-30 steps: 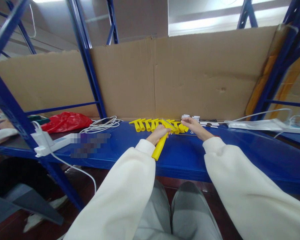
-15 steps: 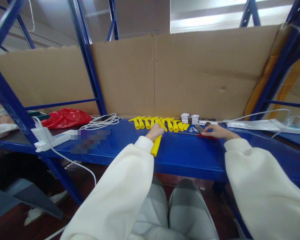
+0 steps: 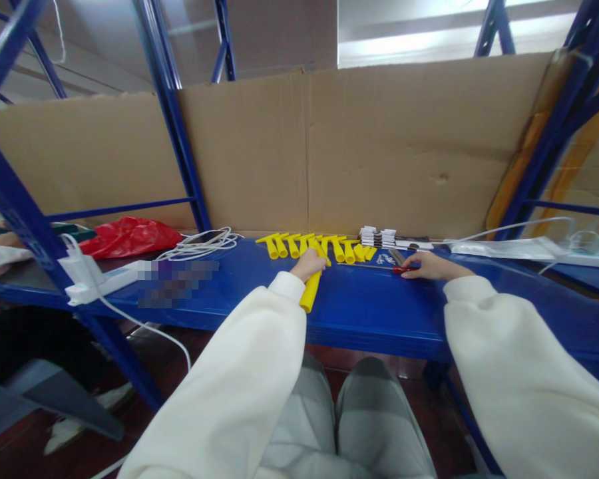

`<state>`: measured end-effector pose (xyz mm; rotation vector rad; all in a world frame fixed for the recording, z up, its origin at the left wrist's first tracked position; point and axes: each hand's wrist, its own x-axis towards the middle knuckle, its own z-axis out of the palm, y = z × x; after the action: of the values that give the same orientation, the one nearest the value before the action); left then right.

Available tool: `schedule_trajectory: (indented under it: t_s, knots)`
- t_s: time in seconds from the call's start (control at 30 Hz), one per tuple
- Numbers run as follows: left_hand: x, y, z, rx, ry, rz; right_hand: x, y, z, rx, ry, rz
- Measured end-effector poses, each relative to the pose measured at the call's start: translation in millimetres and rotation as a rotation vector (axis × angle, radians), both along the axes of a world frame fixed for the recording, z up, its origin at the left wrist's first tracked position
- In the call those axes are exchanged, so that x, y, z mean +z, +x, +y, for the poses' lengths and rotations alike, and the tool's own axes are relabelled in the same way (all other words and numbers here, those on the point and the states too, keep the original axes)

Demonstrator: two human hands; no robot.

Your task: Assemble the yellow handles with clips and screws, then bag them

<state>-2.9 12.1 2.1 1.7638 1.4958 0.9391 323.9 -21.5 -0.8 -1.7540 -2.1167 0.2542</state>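
My left hand [image 3: 307, 265] is wrapped round a yellow T-shaped plastic handle [image 3: 310, 293], its hollow tube end pointing toward me. Behind it stands a row of several like yellow T-shaped handles [image 3: 293, 247]. Over to the right, the fingers of my right hand [image 3: 423, 265] are closed on the red grip of a screwdriver [image 3: 398, 270]. Its long thin shaft lies along the table, pointing left. Just beyond the grip rests a small dark grey flat piece [image 3: 396, 256].
Small white-and-black boxes [image 3: 378, 236] are stacked by the cardboard wall [image 3: 369, 153]. On the left are a red plastic bag [image 3: 132, 236], coiled white cable [image 3: 204, 242] and a white power strip [image 3: 110, 278]. Another person's sleeve [image 3: 2, 257] shows at far left. Blue posts frame the blue table [image 3: 369, 313].
My right hand has let go of the grey flat piece, which now lies on the table, and has closed on the screwdriver's red grip. My left hand holds the yellow handle as before.
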Motion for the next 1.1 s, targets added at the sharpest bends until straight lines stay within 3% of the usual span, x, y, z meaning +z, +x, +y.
schedule_trajectory:
  t_s: [0.27, 0.53, 0.77, 1.1]
  knots:
    - [-0.6, -1.1, -1.3, -0.004, -0.003, -0.014, -1.9, -1.8, 2.3, -0.036, 0.089, -0.032]
    - [-3.6, -0.4, 2.7, -0.009, 0.011, -0.016, 4.9, -5.5, -4.1, 0.015, 0.026, 0.048]
    - [-2.8, -0.5, 2.9, -0.013, 0.016, -0.008, 3.9, -7.7, -6.3, 0.052, 0.086, 0.132]
    - [-1.8, 0.0, 0.6, -0.031, -0.023, 0.001, 1.0, -3.8, -0.1, 0.127, 0.064, 0.110]
